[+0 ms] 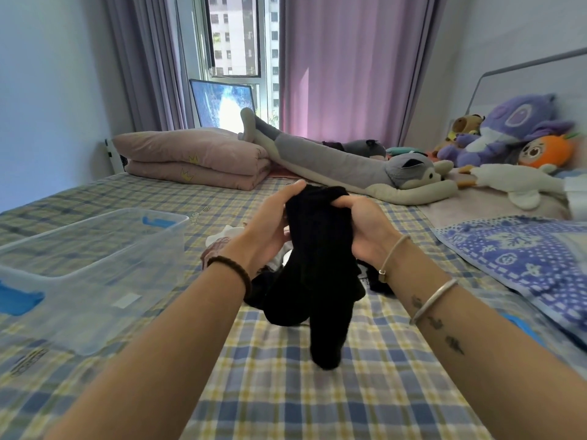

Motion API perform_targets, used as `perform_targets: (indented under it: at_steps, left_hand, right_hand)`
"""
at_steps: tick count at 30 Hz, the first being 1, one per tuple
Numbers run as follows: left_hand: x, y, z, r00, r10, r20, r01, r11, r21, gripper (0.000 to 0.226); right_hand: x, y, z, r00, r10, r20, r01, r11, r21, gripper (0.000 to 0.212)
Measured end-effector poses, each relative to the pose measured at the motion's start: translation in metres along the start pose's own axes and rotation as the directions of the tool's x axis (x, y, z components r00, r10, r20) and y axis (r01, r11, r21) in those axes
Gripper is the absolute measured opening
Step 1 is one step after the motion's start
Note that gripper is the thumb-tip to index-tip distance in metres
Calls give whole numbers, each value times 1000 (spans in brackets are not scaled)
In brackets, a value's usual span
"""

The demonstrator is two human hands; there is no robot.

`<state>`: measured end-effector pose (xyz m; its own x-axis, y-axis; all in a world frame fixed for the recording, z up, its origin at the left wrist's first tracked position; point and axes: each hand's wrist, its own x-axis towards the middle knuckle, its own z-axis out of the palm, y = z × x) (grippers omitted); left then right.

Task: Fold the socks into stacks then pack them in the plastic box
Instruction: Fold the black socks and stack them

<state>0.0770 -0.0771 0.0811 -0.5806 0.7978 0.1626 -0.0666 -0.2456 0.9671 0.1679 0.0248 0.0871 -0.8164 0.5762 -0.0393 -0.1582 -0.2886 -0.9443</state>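
Note:
A pair of black socks hangs in the air over the checked bed, toes down. My left hand grips the cuff end from the left and my right hand grips it from the right, fingers curled into the fabric. Under my hands lies a small heap of other socks, white and dark, partly hidden by my wrists. The clear plastic box with blue clips stands open on the bed to the left, and I see nothing in it.
Folded pink quilts lie at the far side of the bed. A long grey plush dog and several stuffed toys fill the far right. A blue patterned blanket lies at the right edge.

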Motion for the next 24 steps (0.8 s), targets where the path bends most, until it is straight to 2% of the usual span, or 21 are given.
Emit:
perform_targets:
  at_steps: [3,7,11,13,15,17,21,24]
  left_hand:
    - [1,-1,2,999,46,-19,-47,998,-41,13]
    - [2,2,2,986,135,-100,-136,991,-1,18]
    - [5,1,2,975,115,-193,-108,993,46,10]
    - [4,1,5,985,100,-142,-101,995,-1,13]
    - [0,3,7,998,56,-19,-58,992,-113,31]
    - [-4,4,11,998,51,31,-48,995,-88,41]
    - [-4,2,17,989,109,-95,-91,980,178,33]
    - [-5,3,17,992,96,-83,-89,993,76,18]
  right_hand:
    - [-3,-4,3,1000,15,11,-15,1000,21,25]
    - [-6,-6,4,999,7,37,-10,998,63,23]
    - [-10,-7,7,992,-32,120,13,988,151,23]
    - [-8,-6,10,992,-97,85,87,989,120,21]
    - [-4,-6,14,989,-148,4,147,985,88,24]
    - [-1,-6,15,984,-171,-60,175,982,73,22]
    - [1,-4,10,977,-185,-109,188,982,19,17]
    - [-3,-2,4,984,-162,-68,160,986,-38,11]
